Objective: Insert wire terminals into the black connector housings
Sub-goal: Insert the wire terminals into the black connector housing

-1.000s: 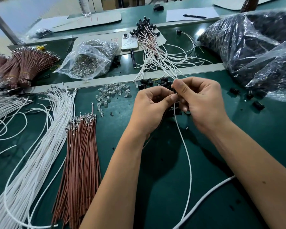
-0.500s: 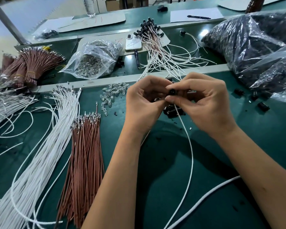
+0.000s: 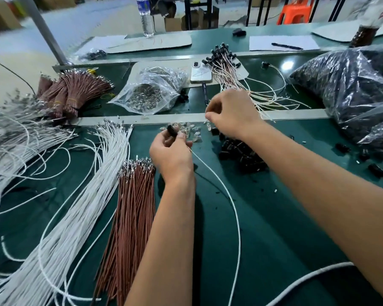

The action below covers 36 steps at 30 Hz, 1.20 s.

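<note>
White wire bundle (image 3: 60,206) lies far left of the black housing pile (image 3: 241,154); brown wire bundle (image 3: 132,217) sits between them, terminals toward the far edge. Left hand (image 3: 170,154), left of the pile, pinches one black connector housing (image 3: 171,130) at its fingertips, and a single white wire (image 3: 234,208) trails from that hand toward the near edge. Whether its terminal is fully seated can't be told. Small clear parts (image 3: 189,131) are scattered just left of the pile's far end. Right hand (image 3: 230,117) is just beyond the pile, fingers curled in a pinch; what it holds, if anything, is too blurred to tell. Hands are apart.

Risks, as I judge them:
- Trailing wire could snag on the right forearm and tug the terminal back out.
- A half-seated terminal may go unnoticed with one hand off the work.
- The reach could knock loose housings off the pile.
- The light fingertip grip could let the housing slip.
</note>
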### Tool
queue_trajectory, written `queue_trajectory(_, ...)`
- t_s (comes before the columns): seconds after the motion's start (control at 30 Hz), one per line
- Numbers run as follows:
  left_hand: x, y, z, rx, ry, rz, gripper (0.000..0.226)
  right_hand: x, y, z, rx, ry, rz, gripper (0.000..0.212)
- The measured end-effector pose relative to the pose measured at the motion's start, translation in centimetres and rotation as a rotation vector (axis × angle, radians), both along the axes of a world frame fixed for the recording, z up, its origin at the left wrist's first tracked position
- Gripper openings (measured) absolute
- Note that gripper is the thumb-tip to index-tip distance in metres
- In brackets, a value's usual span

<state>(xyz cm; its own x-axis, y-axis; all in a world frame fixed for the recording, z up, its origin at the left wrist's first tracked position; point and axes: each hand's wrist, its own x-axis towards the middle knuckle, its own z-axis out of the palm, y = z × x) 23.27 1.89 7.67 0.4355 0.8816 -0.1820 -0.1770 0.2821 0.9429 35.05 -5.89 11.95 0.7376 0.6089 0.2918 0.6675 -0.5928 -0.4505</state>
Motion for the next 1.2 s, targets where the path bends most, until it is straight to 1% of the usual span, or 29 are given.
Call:
queue_trajectory(0.1,-0.1,0.1,-0.3,0.020,0.059,-0.043,0.012,1.4,2.8,-0.2,-0.272,-0.007,-0.015,0.016)
queue_trajectory(0.17,-0.1,0.1,-0.2,0.027,0.068,-0.073,0.011,1.6,3.6,-0.4,-0.360,-0.026,-0.028,0.015)
queue_trajectory(0.33,-0.1,0.1,-0.2,0.008,0.028,-0.115,0.007,1.3,4.1,-0.7,-0.433,-0.082,-0.023,0.021)
queue_trajectory(0.4,0.0,0.0,-0.2,0.010,-0.015,-0.135,0.011,1.3,4.1,-0.7,-0.476,-0.097,-0.010,0.021)
queue_trajectory(0.53,0.2,-0.5,-0.3,0.044,-0.075,-0.174,0.021,1.3,3.5,-0.7,-0.564,-0.134,0.107,0.020)
queue_trajectory(0.63,0.2,-0.5,-0.2,0.065,-0.120,-0.191,0.024,1.5,2.7,-0.6,-0.555,-0.163,0.192,0.019)
queue_trajectory(0.7,0.1,-0.7,-0.3,0.094,-0.139,-0.214,0.025,1.8,1.8,-0.4,-0.440,-0.112,0.203,0.021)
queue_trajectory(0.73,0.1,-0.7,-0.4,0.104,-0.150,-0.233,0.025,1.9,1.1,-0.2,-0.330,-0.064,0.185,0.022)
queue_trajectory(0.87,0.3,-1.1,-0.6,0.177,-0.194,-0.374,0.027,0.3,-3.9,0.0,0.265,0.179,0.141,0.017)
queue_trajectory(0.93,0.4,-1.7,-0.5,0.204,-0.259,-0.464,0.027,-1.2,-6.9,-0.7,0.482,0.286,0.105,0.016)
queue_trajectory(1.0,0.6,-2.4,-0.4,0.251,-0.316,-0.539,0.028,-2.5,-9.2,-1.4,0.583,0.291,0.078,0.017)
queue_trajectory(1.1,0.7,-3.3,-0.2,0.340,-0.377,-0.620,0.032,-3.4,-11.3,-2.0,0.650,0.228,0.084,0.018)
queue_trajectory(1.2,0.7,-3.9,-0.4,0.365,-0.408,-0.678,0.036,-4.2,-11.9,-2.9,0.740,0.133,0.088,0.015)
